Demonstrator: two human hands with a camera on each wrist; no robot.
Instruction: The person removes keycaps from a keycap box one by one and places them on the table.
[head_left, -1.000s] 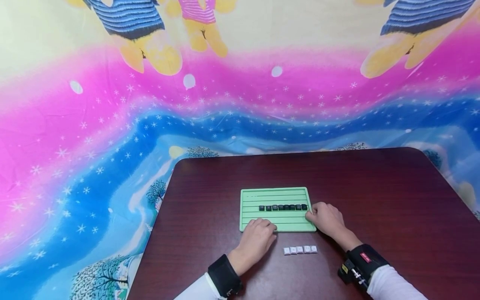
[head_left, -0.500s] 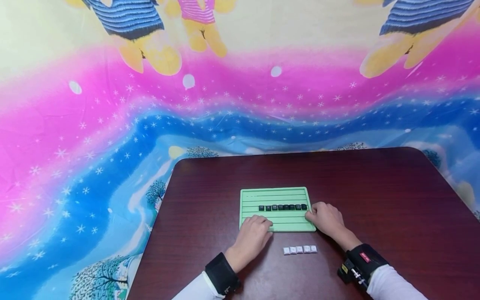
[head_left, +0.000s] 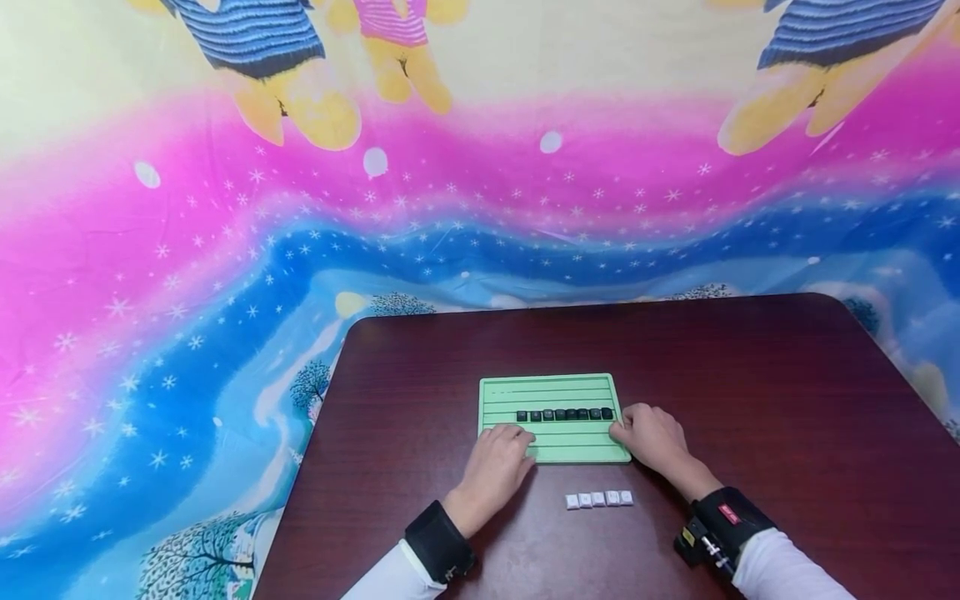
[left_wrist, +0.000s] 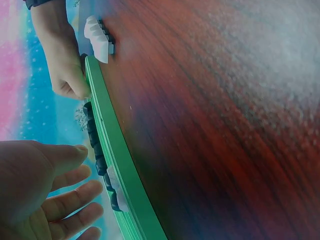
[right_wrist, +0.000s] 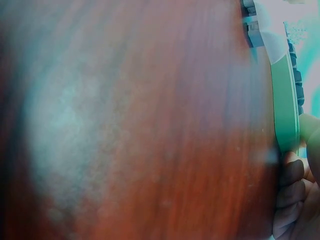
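A light green ridged tray lies on the table and carries a row of black keycaps. At its right edge my right hand grips the rim, thumb on top and fingers curled by the side, as the right wrist view shows. My left hand is over the tray's front left corner and hides it. In the left wrist view its thumb and fingers are apart with nothing between them, close to the black keycaps. Beside those keycaps is a pale, blurred shape, its kind unclear.
Several white keycaps stand in a short row on the dark wooden table, just in front of the tray. Behind the table hangs a colourful printed cloth.
My left hand has slid left and slightly away from me, from the tray's front edge to its left corner. My right hand, the tray and the keycaps have stayed put.
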